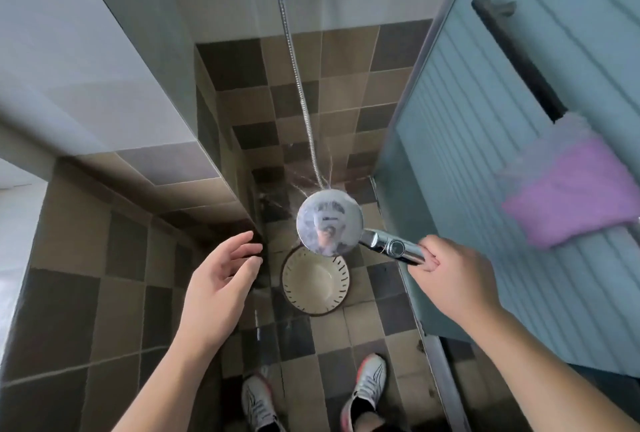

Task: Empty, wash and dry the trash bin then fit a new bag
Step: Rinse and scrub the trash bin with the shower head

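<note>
1. Our right hand (446,275) grips the shower head (329,222) by its handle; spray flies off the face.
2. The trash bin (316,281) stands upright, mouth up, directly below that head.
3. Our left hand (218,279) hovers open-fingered, beside the bin, nearer it.

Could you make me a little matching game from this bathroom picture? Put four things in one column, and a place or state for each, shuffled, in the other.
Things:
1. shower head
2. trash bin
3. purple towel
4. left hand

Places or states:
A. draped over the bar on the door
B. open, holding nothing
C. standing on the tiled floor, mouth up
D. held by its handle in the right hand, spraying water

Pairs: 1-D, 2-C, 3-A, 4-B
</note>
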